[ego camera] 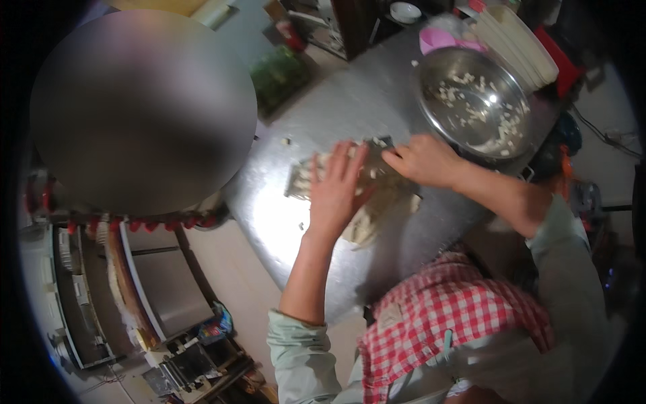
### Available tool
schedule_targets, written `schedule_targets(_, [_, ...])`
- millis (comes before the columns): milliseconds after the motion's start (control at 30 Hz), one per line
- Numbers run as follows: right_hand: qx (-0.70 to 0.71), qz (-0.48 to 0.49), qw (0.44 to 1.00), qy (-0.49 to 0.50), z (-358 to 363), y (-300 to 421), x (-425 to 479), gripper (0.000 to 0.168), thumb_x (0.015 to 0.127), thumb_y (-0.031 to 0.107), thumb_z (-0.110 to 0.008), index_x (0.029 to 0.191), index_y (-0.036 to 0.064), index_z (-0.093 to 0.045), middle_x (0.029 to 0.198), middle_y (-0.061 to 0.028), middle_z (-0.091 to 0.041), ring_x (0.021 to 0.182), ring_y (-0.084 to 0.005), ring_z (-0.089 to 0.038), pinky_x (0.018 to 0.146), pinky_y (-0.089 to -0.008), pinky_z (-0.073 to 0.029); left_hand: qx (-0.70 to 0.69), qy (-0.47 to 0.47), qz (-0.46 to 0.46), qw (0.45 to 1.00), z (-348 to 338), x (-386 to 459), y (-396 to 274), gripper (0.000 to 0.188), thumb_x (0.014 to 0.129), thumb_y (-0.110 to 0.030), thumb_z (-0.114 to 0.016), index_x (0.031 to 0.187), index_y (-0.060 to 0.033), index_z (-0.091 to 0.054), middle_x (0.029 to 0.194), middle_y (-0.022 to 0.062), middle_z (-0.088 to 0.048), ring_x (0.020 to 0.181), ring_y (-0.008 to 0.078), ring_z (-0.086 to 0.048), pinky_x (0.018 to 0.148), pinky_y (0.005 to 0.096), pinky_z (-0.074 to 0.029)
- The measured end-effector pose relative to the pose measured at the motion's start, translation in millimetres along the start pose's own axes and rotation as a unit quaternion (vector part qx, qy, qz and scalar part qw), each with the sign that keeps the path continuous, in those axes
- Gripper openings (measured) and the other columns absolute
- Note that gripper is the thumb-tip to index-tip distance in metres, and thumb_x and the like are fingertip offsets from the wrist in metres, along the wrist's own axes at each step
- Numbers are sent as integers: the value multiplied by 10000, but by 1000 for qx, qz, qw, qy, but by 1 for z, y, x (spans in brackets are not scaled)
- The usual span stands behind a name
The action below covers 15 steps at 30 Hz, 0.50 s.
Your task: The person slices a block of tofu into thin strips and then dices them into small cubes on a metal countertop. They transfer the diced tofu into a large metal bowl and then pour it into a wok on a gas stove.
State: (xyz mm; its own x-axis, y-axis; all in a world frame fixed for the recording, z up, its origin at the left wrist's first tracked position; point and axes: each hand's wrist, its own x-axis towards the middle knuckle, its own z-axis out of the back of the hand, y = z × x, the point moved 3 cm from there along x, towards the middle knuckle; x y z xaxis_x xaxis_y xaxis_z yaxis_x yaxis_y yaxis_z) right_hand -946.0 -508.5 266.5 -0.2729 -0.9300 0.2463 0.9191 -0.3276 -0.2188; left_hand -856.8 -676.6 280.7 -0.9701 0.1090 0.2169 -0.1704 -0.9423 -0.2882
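My left hand [335,187] lies palm down over a row of pale food pieces [303,177], its fingers spread. To its right, my right hand [429,159] is curled as a fist around the end of a flat grey tool [381,164], seemingly a cleaver. Blur and the fingers hide its handle. Small white bits stick to the tool's surface and lie by its far edge. A crumpled pale mass [366,227], either dough or cloth, sits on the near side of both hands. All this is on a stainless-steel table [323,116].
A steel bowl [472,108] with chopped white bits stands beyond my right hand. A pink scoop [436,40] and long cream containers [515,48] are behind it. Green produce [280,73] sits at the far left edge. A blurred oval masks the upper left.
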Motion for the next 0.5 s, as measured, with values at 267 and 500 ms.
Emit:
schedule_targets(267, [24, 9, 1000, 7, 20, 33, -14, 115, 769, 128, -559, 876, 90, -539, 704, -76, -626, 582, -271, -637, 521, -374, -515, 21, -1, -197, 980, -2, -38, 19, 219, 765, -159, -608, 946, -75, -520, 915, 100, -491, 928, 281, -522, 783, 380, -423])
schedule_targets(500, [-20, 67, 998, -4, 42, 58, -22, 125, 736, 138, -562, 842, 79, -530, 645, -43, -574, 534, -209, -593, 518, -328, -479, -77, -6, -143, 987, 3, -29, 28, 275, 850, -268, -622, 1065, -108, -562, 966, 118, -519, 920, 296, -541, 787, 421, -438])
